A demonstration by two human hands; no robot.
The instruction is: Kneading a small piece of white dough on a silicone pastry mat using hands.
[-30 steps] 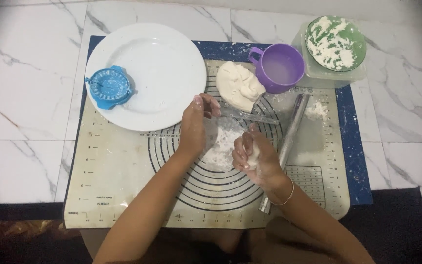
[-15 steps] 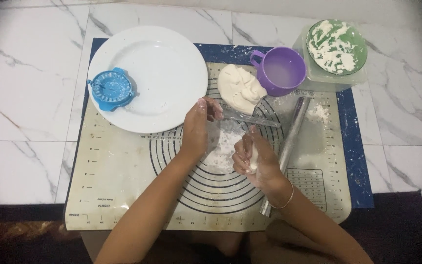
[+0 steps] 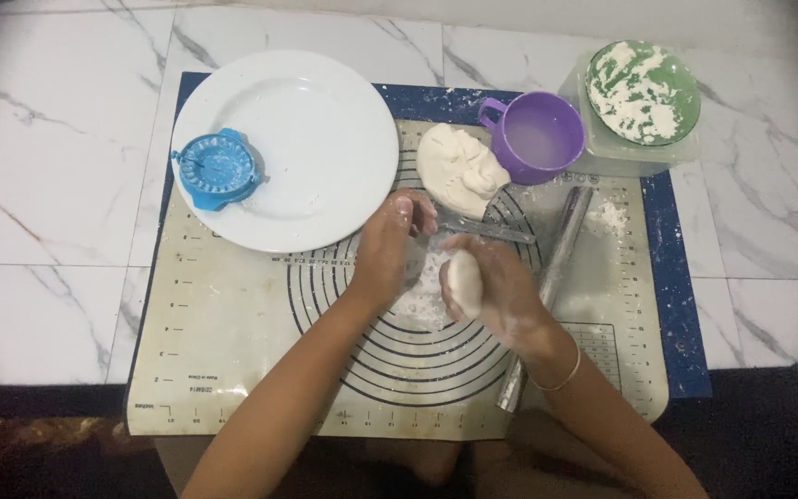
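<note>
White marble floor carries a beige silicone baking mat (image 3: 233, 370), above whose floured circles the right hand (image 3: 496, 286) grips a small white dough ball (image 3: 465, 284), while the left hand (image 3: 390, 245), fingers curled, touches it.

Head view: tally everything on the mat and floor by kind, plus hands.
Hands: 2, left hand, right hand holding small dough piece
Dough: 2, that piece and large dough lump
White plate: 1
Blue dumpling mould: 1
Purple cup: 1
Green bowl: 1
Rolling pin: 1
Pastry mat: 1
Total: 10
</note>
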